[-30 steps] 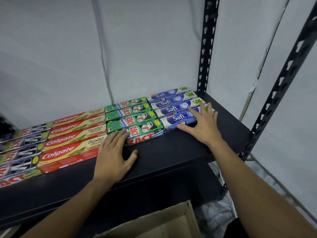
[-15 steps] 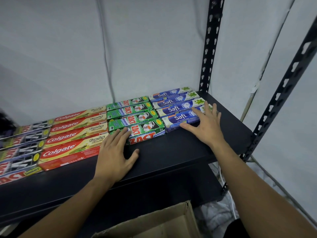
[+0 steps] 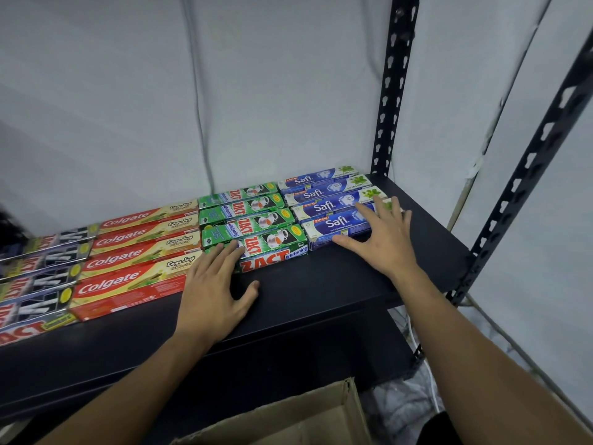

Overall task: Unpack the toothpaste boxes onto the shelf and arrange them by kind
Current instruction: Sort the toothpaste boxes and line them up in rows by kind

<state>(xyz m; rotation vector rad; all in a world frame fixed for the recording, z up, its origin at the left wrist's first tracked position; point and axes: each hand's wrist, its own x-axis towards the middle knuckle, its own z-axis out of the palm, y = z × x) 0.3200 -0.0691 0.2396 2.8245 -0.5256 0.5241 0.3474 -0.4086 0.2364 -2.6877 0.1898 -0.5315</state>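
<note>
Both hands flat, fingers spread: left hand [image 3: 211, 290] touches front Zact box [image 3: 272, 244]; right hand [image 3: 382, 239] rests on front Safi box [image 3: 333, 224], shelf [image 3: 321, 284] 1 o'clock. Suggest pressing evenly toward 12, front edges flush.

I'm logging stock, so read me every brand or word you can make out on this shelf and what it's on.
"Colgate": red and cream boxes.
"Kayu Sugi": cream ends of those boxes.
"ZACT", "Whitening": green boxes.
"Safi", "BAHARU": blue boxes.
"ZACT": dark boxes at far left.
Fine print on all boxes: too small to read.
</note>
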